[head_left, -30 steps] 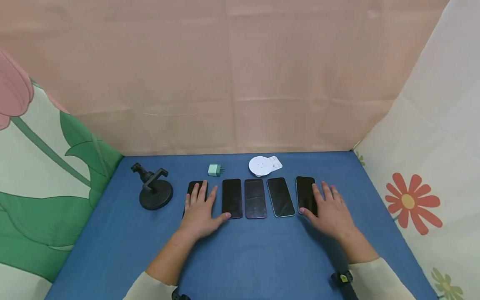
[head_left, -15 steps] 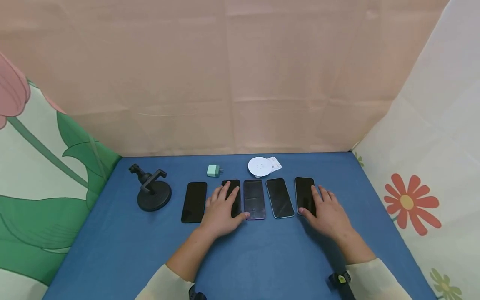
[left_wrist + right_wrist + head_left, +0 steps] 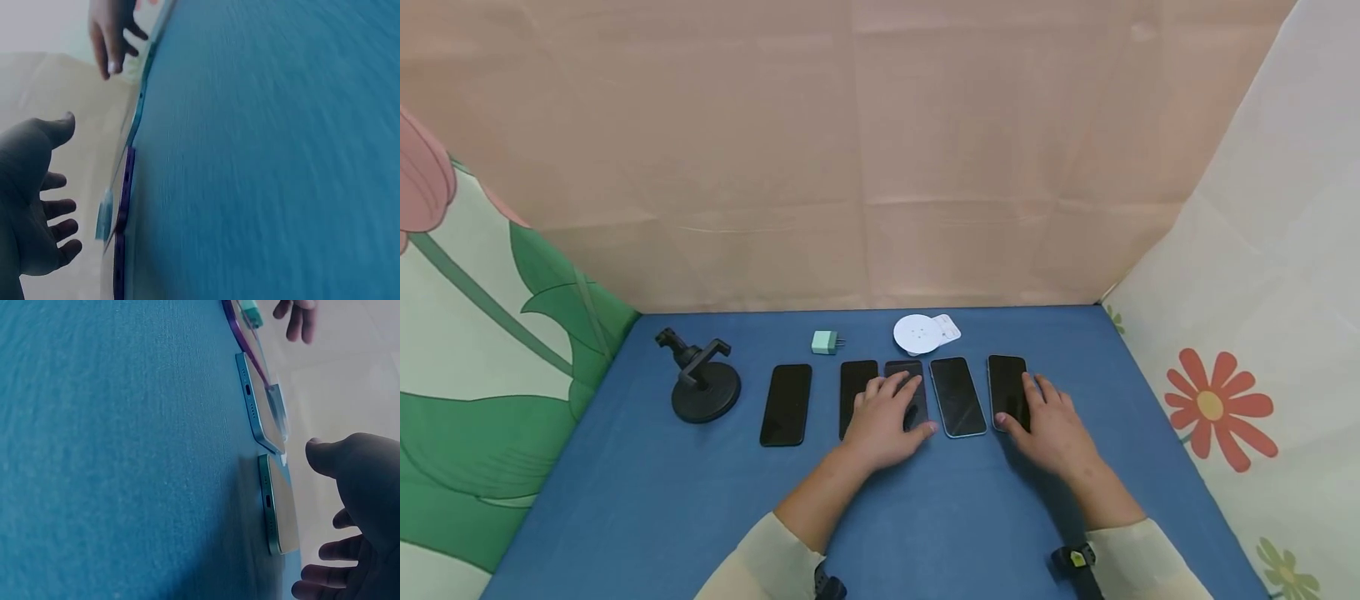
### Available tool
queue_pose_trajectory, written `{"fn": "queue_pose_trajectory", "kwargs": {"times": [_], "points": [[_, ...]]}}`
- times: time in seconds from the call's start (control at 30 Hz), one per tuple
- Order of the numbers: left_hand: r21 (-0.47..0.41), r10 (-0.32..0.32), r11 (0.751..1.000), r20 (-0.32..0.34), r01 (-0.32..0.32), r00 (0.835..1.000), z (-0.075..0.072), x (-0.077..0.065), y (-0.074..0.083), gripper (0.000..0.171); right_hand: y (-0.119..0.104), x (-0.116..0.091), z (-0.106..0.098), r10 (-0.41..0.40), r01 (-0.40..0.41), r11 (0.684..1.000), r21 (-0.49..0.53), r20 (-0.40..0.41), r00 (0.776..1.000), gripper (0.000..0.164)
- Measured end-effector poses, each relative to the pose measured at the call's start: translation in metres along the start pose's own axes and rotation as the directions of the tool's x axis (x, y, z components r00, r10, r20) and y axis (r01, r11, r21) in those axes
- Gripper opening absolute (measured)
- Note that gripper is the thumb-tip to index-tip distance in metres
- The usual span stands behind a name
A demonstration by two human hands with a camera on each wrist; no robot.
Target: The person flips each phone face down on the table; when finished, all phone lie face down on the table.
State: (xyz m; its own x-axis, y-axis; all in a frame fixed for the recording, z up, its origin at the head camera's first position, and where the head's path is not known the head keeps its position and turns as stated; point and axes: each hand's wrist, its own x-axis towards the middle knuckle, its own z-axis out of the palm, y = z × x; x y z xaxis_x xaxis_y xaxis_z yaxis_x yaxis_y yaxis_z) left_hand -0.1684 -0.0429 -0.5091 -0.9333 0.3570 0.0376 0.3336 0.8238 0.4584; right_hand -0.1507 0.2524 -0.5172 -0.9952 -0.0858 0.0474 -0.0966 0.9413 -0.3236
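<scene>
Several dark-screened phones lie in a row on the blue cloth. My left hand (image 3: 880, 425) hovers with relaxed fingers over the middle phone (image 3: 917, 408), partly covering it and the black phone (image 3: 852, 387) left of it. In the left wrist view a gap shows between that hand and the purple-edged phone (image 3: 125, 194). My right hand (image 3: 1052, 429) hangs spread over the right side of the rightmost phone (image 3: 1006, 382); in the right wrist view its fingers hold nothing. Between the hands lies a light-edged phone (image 3: 958, 396). The leftmost phone (image 3: 786, 404) is uncovered.
A black round-based stand (image 3: 706, 390) is at the left of the table. Behind the phones lie a mint-green plug adapter (image 3: 825, 342) and a white disc (image 3: 917, 333) with a tab. Fabric walls rise at the back and both sides.
My left hand has moved right along the row, from above the leftmost phone past the second to the middle one. My right hand stays nearly still. The phones keep their places.
</scene>
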Motion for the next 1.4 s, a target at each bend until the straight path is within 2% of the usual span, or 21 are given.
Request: {"fn": "queue_pose_trajectory", "kwargs": {"times": [0.33,0.63,0.93,1.4], "points": [[-0.011,0.065,0.998,0.011,-0.065,0.998,0.012,0.012,0.019,0.077,0.002,0.000,0.000,0.022,-0.022,0.999,0.024,-0.008,1.000,0.090],[-0.100,0.073,0.993,0.090,-0.064,0.993,0.017,0.022,0.032,0.075,0.004,0.002,0.001,-0.001,0.001,1.000,0.025,-0.022,1.000,0.087],[-0.094,0.083,0.993,0.116,-0.072,0.990,0.028,0.034,0.042,0.072,0.002,0.002,-0.001,0.013,-0.012,0.999,0.032,-0.026,1.000,0.085],[-0.129,0.133,0.985,0.157,-0.113,0.979,0.041,0.046,0.063,0.067,0.003,0.002,0.001,0.006,-0.006,0.998,0.058,-0.010,1.000,0.085]]}}
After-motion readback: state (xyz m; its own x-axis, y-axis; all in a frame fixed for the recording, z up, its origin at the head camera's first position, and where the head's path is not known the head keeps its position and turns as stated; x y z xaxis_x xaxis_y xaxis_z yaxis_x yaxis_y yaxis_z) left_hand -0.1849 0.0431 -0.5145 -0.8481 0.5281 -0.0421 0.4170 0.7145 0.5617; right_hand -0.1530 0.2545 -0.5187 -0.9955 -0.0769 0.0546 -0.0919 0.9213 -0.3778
